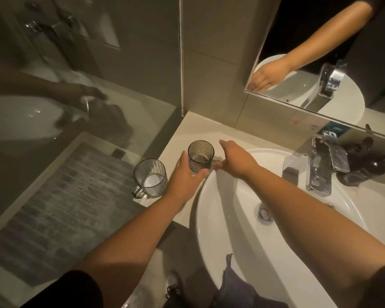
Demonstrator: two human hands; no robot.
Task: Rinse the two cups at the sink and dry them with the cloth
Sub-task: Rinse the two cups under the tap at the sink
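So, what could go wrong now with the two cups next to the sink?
1. The left hand holds the ribbed cup only around its base, above the basin rim; wet glass might slip and hit the ceramic.
2. The handled cup stands near the counter edge, beside the left forearm; a bump could push it off.
3. The right hand reaches close to the ribbed cup and might knock it.

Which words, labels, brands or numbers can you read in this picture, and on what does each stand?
None can be read.
Teal card beneath the mirror: white marks, too blurred to read.
Red mark on the wall tile: too small to read.
Dark bottle beside the tap: no legible label.
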